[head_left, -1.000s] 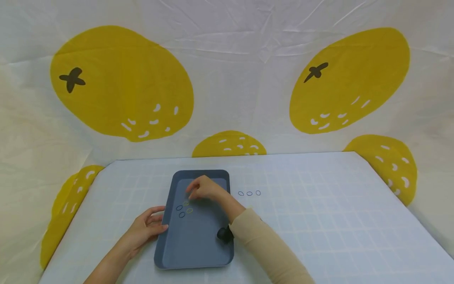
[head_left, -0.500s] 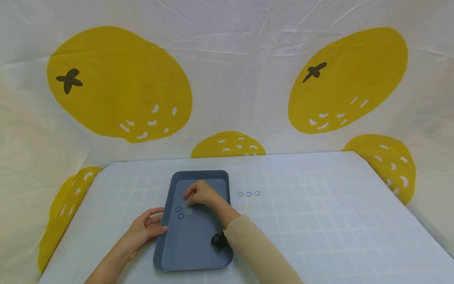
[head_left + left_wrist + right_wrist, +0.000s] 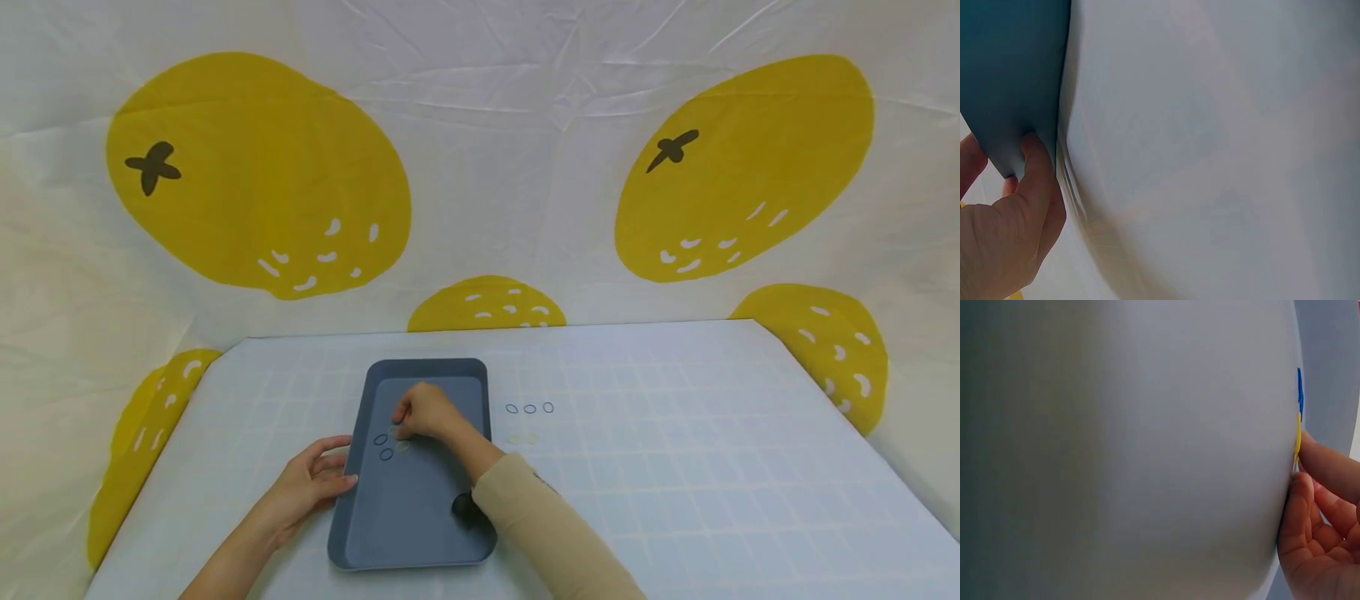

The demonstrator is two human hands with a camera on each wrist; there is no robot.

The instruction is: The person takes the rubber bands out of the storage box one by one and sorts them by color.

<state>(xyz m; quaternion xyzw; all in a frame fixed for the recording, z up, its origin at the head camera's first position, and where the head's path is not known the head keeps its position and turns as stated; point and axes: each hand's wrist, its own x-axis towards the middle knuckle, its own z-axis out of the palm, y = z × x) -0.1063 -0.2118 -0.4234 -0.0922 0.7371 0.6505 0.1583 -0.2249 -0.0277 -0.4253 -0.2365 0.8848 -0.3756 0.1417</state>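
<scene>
A grey-blue tray (image 3: 420, 517) lies on the table, and my left hand (image 3: 303, 487) grips its left rim, thumb and fingers on opposite faces of the wall in the left wrist view. Two dark blue rubber bands (image 3: 386, 454) and two yellow rubber bands (image 3: 402, 447) lie in the tray's upper left part. My right hand (image 3: 427, 412) reaches over the tray from the right, and its fingers partly cover the yellow ones. In the right wrist view, thumb and fingertips close in on the end of a yellow band (image 3: 1299, 431), beside a blue band (image 3: 1300, 387).
On the white-blue checked table (image 3: 675, 467), right of the tray, lie a row of three dark blue bands (image 3: 530, 409) and, below it, two pale yellow bands (image 3: 532, 438). A black round object (image 3: 463, 505) is at the right wrist. A cloth with yellow fruit prints (image 3: 258, 175) hangs behind.
My right hand has come slightly down toward the yellow bands, its fingers drawing closer together. The two yellow bands on the table are no longer hidden by the right arm. My left hand stays on the tray.
</scene>
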